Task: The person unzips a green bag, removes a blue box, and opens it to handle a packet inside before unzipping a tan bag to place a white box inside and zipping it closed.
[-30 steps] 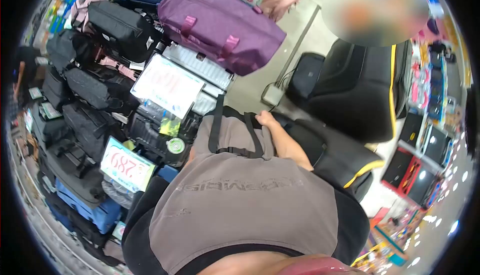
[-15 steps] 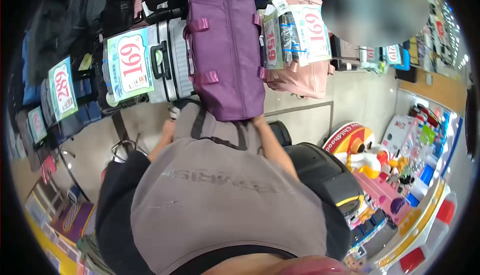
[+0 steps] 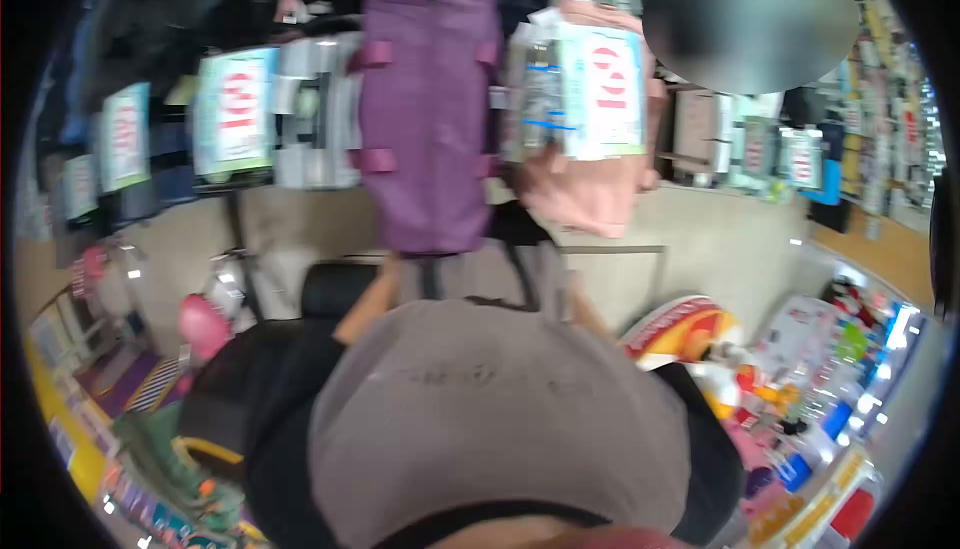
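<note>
A purple duffel bag (image 3: pixel 428 109) stands upright in front of me, with pink handles and a zipper. Below it, grey fabric with dark straps (image 3: pixel 480 274) lies beyond my grey shirt (image 3: pixel 500 399). The bare left forearm (image 3: pixel 368 301) runs up near the bag's lower edge; the right forearm (image 3: pixel 592 311) shows beside the grey fabric. Fingers of both my left hand and my right hand are hidden or blurred, so anything held cannot be made out. Right of the duffel is a pink bag (image 3: pixel 580 189) with a price sign (image 3: pixel 603 94).
Silver luggage (image 3: pixel 310 114) and more price signs (image 3: pixel 237 109) line the left. A red and yellow board (image 3: pixel 685 329) and toys (image 3: pixel 765 389) are at the right. A dark rounded case (image 3: pixel 225 389) and a pink round object (image 3: pixel 204 325) are at the left.
The view has shifted and blurred. The purple bag appears farther left and more upright, my torso farther right. The dark case now shows on my left instead of my right.
</note>
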